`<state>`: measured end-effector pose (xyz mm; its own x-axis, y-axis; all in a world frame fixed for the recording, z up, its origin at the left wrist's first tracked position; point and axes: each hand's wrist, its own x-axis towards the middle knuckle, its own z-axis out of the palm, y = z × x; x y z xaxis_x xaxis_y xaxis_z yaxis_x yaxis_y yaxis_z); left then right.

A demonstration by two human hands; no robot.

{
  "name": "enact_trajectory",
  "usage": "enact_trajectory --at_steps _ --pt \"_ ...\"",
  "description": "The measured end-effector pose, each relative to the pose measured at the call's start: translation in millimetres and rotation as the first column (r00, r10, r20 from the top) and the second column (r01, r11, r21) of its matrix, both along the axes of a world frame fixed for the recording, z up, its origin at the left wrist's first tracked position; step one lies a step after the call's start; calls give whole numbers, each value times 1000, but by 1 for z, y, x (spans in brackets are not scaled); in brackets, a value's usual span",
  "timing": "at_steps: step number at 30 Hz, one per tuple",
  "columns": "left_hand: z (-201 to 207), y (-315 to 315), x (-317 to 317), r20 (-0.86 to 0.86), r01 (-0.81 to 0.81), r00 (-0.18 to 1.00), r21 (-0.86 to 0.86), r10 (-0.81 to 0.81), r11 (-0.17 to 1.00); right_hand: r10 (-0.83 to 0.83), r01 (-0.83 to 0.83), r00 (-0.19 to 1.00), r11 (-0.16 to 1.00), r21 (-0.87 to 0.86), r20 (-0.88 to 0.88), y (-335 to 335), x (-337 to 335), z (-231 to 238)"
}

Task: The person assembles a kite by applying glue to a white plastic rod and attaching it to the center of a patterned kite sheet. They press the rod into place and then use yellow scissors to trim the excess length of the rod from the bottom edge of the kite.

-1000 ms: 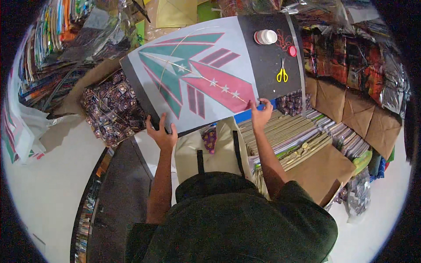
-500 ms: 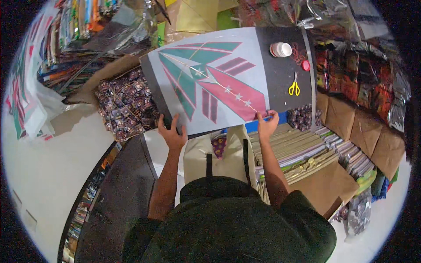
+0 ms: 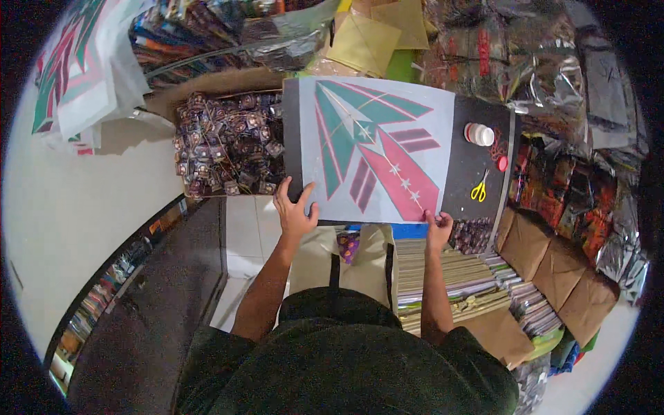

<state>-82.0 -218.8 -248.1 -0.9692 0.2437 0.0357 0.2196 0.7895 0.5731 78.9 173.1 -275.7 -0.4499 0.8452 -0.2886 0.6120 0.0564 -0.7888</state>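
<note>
A white sheet (image 3: 408,93) printed with a green and red arrow shape and white stars lies on a dark board (image 3: 470,162). Along the arrow's middle runs a thin pale stick (image 3: 384,152), and a second one crosses the green part. My left hand (image 3: 296,211) rests on the sheet's near left edge, fingers spread, gripping nothing. At the near edge, by the red tip, my right hand (image 3: 438,228) pinches the lower end of the long stick. Right of the sheet lie yellow-handled scissors (image 3: 478,187), a white bottle (image 3: 478,134) and a red cap (image 3: 502,163).
A carton of small dark packets (image 3: 225,142) stands left of the board. Stacked flat packs (image 3: 443,273) and a brown cardboard flap (image 3: 553,256) are at the near right. Wrapped goods (image 3: 477,48) pile up beyond. Another printed sheet (image 3: 104,83) hangs at far left.
The whole view has shifted and turned, so the board appears lower, further right and straighter. Both hands stay at about the same places on the sheet.
</note>
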Motion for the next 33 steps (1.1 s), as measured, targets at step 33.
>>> enact_trajectory --at_steps 33 --pt "-6 -15 8 34 -140 990 39 138 989 424 -385 903 730 -564 -67 -115 -161 74"
